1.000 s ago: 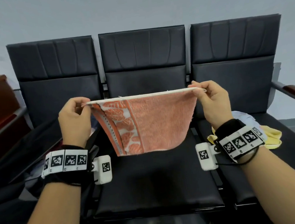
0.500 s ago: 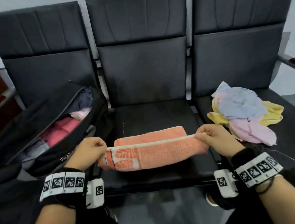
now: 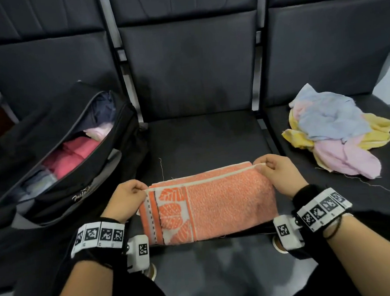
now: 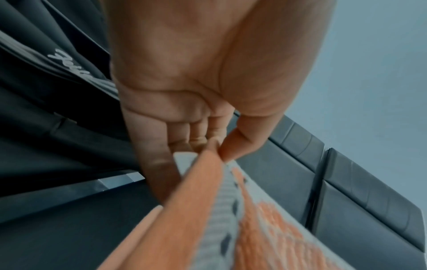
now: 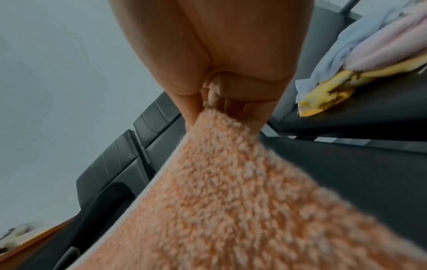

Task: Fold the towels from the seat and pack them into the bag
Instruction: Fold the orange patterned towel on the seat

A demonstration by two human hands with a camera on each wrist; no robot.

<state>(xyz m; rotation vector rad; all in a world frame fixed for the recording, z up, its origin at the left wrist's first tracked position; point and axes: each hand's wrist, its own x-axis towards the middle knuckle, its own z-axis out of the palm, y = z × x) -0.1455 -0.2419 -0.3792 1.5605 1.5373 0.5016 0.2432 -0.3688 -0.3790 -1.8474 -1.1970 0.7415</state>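
The orange towel (image 3: 208,208) lies on the front of the middle seat (image 3: 202,135), doubled over, its long axis running side to side between the two hands. The left hand (image 3: 125,201) pinches the upper layer's far corner between thumb and fingertips (image 4: 227,148), and the right hand (image 3: 279,176) pinches the matching corner at the other end, thumb and fingers closed on the cloth. The held hem sits just short of the lower layer's far edge, which shows as a thin strip beyond the fingers. The open bag (image 3: 55,157) lies to the outside of the left hand, so that hand is the nearer one for packing; the pile of loose towels (image 3: 338,130) lies beyond the right hand on the next seat. Likely next: another fold, end to end.
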